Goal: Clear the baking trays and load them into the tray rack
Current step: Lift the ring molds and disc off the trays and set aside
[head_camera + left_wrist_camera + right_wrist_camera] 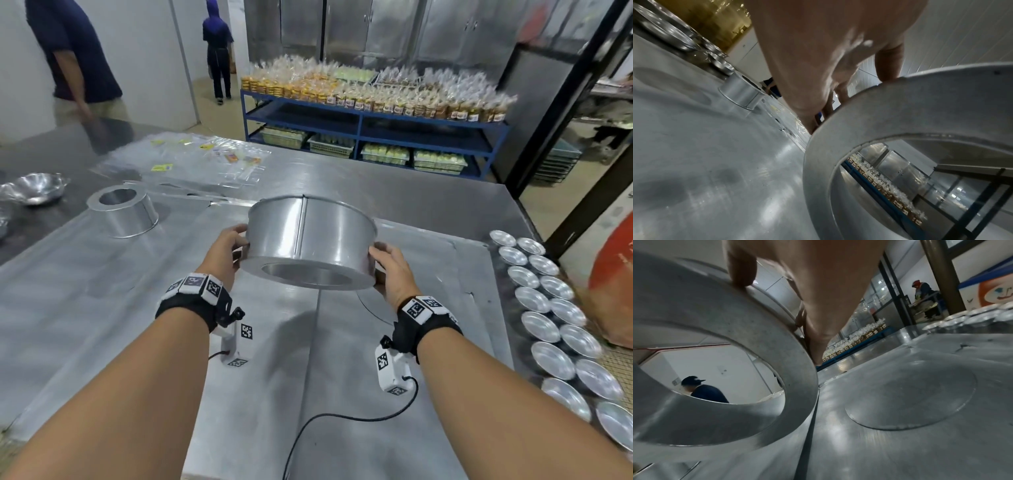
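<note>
Large round shiny aluminium ring mould with flanged rim and seamed wall (310, 240) held in the air above the steel desk (428, 205), tilted toward the camera, open through the centre. Left hand (226, 248) gripping the left wall, right hand (394, 265) gripping the right, thumbs near the flange. Thin sheet metal: likely light, stiff, dentable, slick. Best hold: opposite walls with fingers under the flange, as now. Smaller matching tapered ring (123, 214) standing far left on desk; rows of small foil cups (548, 315) along right edge.
</note>
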`<state>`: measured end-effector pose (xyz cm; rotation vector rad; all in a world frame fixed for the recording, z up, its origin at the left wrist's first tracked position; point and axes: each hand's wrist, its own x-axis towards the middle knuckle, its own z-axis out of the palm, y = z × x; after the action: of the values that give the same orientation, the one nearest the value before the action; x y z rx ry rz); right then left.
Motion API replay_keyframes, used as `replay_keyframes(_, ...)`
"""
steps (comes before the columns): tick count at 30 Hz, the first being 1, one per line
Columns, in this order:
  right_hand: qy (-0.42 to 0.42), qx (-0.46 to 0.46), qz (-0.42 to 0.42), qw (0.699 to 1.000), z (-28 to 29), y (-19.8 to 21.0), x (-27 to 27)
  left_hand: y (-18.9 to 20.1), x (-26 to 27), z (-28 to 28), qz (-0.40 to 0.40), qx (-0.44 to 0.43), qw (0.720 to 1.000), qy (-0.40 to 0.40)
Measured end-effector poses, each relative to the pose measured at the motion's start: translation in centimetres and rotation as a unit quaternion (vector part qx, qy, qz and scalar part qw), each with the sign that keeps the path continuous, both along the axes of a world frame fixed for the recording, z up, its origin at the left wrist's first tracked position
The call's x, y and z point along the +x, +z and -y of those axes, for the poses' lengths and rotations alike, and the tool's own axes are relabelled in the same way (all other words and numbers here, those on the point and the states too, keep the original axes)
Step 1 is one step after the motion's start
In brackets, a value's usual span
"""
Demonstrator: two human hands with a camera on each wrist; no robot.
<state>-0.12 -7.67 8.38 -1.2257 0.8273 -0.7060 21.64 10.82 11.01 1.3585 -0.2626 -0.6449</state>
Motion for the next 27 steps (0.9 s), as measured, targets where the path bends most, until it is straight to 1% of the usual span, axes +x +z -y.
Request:
replay_keyframes(4,-0.006,-0.013,-0.024,1.0,-0.6,-1.1,0.1,-0.8,0.0,-0.5,-0.017,0.032,0.999,-0.008)
replay_keyframes(8,-0.006,-0.05,-0.048,0.998,-1.6,-1.8,0.6,-1.2,0.1,-1.0,0.003,0.065,0.998,-0.028)
replay_keyframes(11,0.023,-0.078,-0.048,0.996,-2.7,-1.8,0.9,-2.3,1.1,-1.8,0.035,0.088,0.996,-0.005)
replay_keyframes(13,0.036,-0.088,-0.052,0.994,-3.3,-1.9,1.2,-3.3,1.8,-2.6,0.05,0.106,0.993,-0.004)
replay_keyframes(15,0.038,-0.097,-0.076,0.992,-3.7,-2.2,1.6,-4.0,2.1,-3.5,0.058,0.129,0.99,-0.01)
replay_keyframes(18,0.044,-0.095,-0.095,0.99,-4.0,-3.1,2.1,-4.2,2.3,-4.5,0.066,0.161,0.984,-0.022)
replay_keyframes(22,0.054,-0.088,-0.122,0.987,-4.0,-4.5,2.7,-4.6,2.9,-5.1,0.107,0.202,0.973,-0.018)
replay_keyframes(27,0.071,-0.079,-0.143,0.984,-4.2,-5.1,3.2,-5.0,3.5,-5.7,0.166,0.268,0.949,-0.026)
